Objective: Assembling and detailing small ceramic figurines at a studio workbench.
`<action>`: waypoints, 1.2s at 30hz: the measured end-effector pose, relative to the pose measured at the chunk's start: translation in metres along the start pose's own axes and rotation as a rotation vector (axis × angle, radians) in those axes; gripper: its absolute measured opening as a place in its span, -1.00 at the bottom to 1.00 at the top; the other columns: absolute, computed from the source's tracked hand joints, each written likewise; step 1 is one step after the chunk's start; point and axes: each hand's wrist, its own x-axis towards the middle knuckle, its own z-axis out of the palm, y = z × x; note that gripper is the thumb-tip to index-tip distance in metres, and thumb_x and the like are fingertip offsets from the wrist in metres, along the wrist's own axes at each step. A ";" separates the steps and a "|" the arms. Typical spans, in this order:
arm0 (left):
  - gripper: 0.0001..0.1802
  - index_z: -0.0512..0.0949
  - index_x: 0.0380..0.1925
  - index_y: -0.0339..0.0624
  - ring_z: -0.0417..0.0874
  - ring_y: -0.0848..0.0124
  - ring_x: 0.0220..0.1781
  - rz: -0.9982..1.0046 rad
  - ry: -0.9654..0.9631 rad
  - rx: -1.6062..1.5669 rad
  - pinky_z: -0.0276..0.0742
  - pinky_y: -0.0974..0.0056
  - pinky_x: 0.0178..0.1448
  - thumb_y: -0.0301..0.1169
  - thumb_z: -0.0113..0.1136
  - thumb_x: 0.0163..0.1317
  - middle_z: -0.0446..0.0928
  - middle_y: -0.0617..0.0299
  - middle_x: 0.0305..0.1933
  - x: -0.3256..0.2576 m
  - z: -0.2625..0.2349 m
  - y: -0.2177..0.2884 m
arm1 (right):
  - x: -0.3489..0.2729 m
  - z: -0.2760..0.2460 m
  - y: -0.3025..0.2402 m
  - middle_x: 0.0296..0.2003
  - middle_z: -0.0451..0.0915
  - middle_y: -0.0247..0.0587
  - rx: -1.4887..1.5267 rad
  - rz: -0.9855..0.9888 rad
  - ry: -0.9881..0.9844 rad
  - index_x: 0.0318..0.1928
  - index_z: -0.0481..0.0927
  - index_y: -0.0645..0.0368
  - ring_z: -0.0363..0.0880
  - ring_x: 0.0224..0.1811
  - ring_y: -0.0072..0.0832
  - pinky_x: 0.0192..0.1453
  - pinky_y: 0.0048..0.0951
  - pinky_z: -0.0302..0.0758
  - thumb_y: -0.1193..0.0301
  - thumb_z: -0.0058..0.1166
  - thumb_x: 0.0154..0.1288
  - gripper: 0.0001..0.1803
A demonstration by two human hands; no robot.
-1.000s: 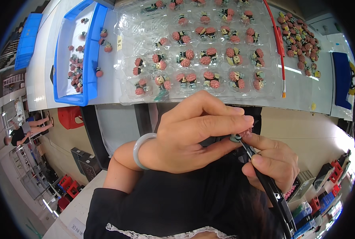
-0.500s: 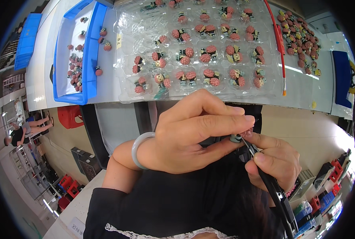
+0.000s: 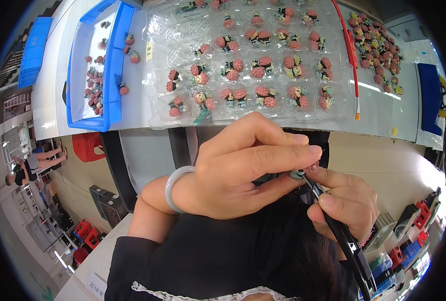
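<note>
Just in front of my chest, my left hand [image 3: 248, 170] is closed, pinching a small figurine [image 3: 298, 174] between thumb and fingers. Only a pale grey-green bit of it and some pink show; my fingers hide the rest. A pale bracelet [image 3: 171, 190] circles my left wrist. My right hand [image 3: 351, 200] is closed around a black utility knife [image 3: 341, 233], whose slim metal tip touches or nearly touches the figurine. Beyond my hands, a clear plastic tray [image 3: 193, 42] holds several pink-haired figurines [image 3: 266, 96] in its pockets.
A blue bin [image 3: 114, 75] with more figurines stands at the left, and a few lie beside it. A red-handled brush [image 3: 354, 75] lies along the tray's right edge. Farther right sits a heap of pink and yellow pieces [image 3: 378, 47]. Another person [image 3: 30, 165] is far left.
The figurine's visible part has turned or shifted slightly at the knife tip. Both hands stay almost in place.
</note>
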 end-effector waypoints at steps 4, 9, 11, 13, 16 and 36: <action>-0.54 0.54 -0.30 -0.26 0.52 0.48 -0.35 -0.011 -0.006 0.024 0.48 0.50 -0.30 -0.66 0.37 -0.35 0.44 0.14 -0.30 -0.001 -0.001 0.001 | 0.000 0.000 0.000 -0.74 0.38 -0.35 -0.053 -0.004 -0.016 -0.39 0.44 0.19 0.59 -0.50 -0.21 -0.53 -0.46 0.54 0.53 0.27 -0.20 -0.70; -0.54 0.55 -0.30 -0.26 0.52 0.48 -0.36 -0.025 -0.003 0.024 0.48 0.50 -0.30 -0.65 0.38 -0.35 0.44 0.14 -0.31 0.000 0.001 0.001 | 0.001 -0.002 0.000 -0.75 0.37 -0.35 -0.032 0.029 -0.014 -0.40 0.44 0.19 0.59 -0.51 -0.23 -0.53 -0.46 0.54 0.53 0.26 -0.19 -0.71; -0.55 0.55 -0.31 -0.26 0.52 0.49 -0.37 -0.017 -0.010 0.037 0.47 0.50 -0.31 -0.64 0.39 -0.36 0.44 0.15 -0.32 0.001 0.000 0.001 | 0.001 -0.002 0.001 -0.75 0.37 -0.35 -0.012 0.040 -0.022 -0.40 0.44 0.19 0.59 -0.52 -0.24 -0.52 -0.46 0.54 0.54 0.26 -0.19 -0.71; -0.54 0.54 -0.30 -0.27 0.52 0.48 -0.35 -0.011 -0.022 0.037 0.48 0.49 -0.29 -0.65 0.38 -0.35 0.43 0.13 -0.29 0.002 0.000 0.000 | 0.000 -0.002 0.002 -0.76 0.37 -0.34 0.012 0.021 -0.008 -0.40 0.44 0.20 0.58 -0.55 -0.26 -0.51 -0.45 0.54 0.55 0.26 -0.19 -0.71; -0.53 0.51 -0.26 -0.29 0.54 0.44 -0.31 -0.030 -0.029 -0.047 0.50 0.45 -0.24 -0.68 0.34 -0.32 0.40 0.08 -0.23 -0.002 0.002 -0.003 | 0.001 -0.006 0.001 -0.73 0.39 -0.30 0.025 0.024 -0.023 -0.39 0.43 0.21 0.57 -0.56 -0.24 -0.47 -0.40 0.54 0.57 0.23 -0.14 -0.74; -0.57 0.34 -0.18 -0.38 0.50 0.32 -0.08 -0.219 0.085 -0.725 0.45 0.32 0.02 -0.80 0.12 -0.13 0.35 -0.01 -0.06 -0.004 0.008 -0.014 | 0.029 -0.074 0.150 -0.57 0.36 -0.14 -0.777 0.668 -0.146 -0.22 0.37 0.21 0.30 -0.52 -0.45 -0.39 -0.43 0.28 0.46 -0.17 0.16 -0.83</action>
